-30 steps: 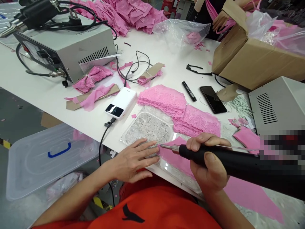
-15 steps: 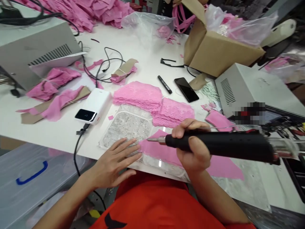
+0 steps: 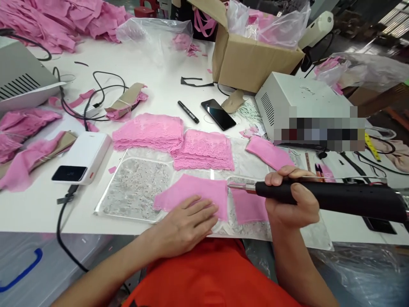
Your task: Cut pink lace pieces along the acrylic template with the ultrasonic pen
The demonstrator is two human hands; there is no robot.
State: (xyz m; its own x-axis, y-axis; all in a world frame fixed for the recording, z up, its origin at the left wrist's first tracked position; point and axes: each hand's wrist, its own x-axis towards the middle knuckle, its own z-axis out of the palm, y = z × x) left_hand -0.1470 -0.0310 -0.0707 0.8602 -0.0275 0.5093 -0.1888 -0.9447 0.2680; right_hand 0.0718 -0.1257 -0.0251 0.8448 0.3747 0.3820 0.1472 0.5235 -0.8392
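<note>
My right hand [image 3: 290,200] is wrapped round a thick black handheld tool [image 3: 338,198] with a slim pointed metal tip [image 3: 238,186]. The tip points left, at the right edge of a flat pink fabric piece [image 3: 204,187]; whether it touches cannot be told. On that piece my left hand [image 3: 188,221] lies flat, fingers stretched out, holding nothing. Another pink fabric piece [image 3: 249,207] lies just to the right, partly behind my right hand. Beneath both is a grey-patterned, clear-covered mat [image 3: 134,187]. Two stacks of lace-edged pink pieces, a left stack [image 3: 148,132] and a right stack [image 3: 204,149], sit beyond.
A white power bank [image 3: 84,157] with cables stands left. Behind the stacks lie a marker [image 3: 188,111] and a phone [image 3: 219,114]. A grey metal box [image 3: 287,98] and an open cardboard box [image 3: 252,59] occupy the back right. Pink fabric [image 3: 64,21] is heaped far left.
The view has swung right. My left hand has gone from the mat beside the fabric onto the fabric itself. The tool tip has moved from the piece's left part to its right edge.
</note>
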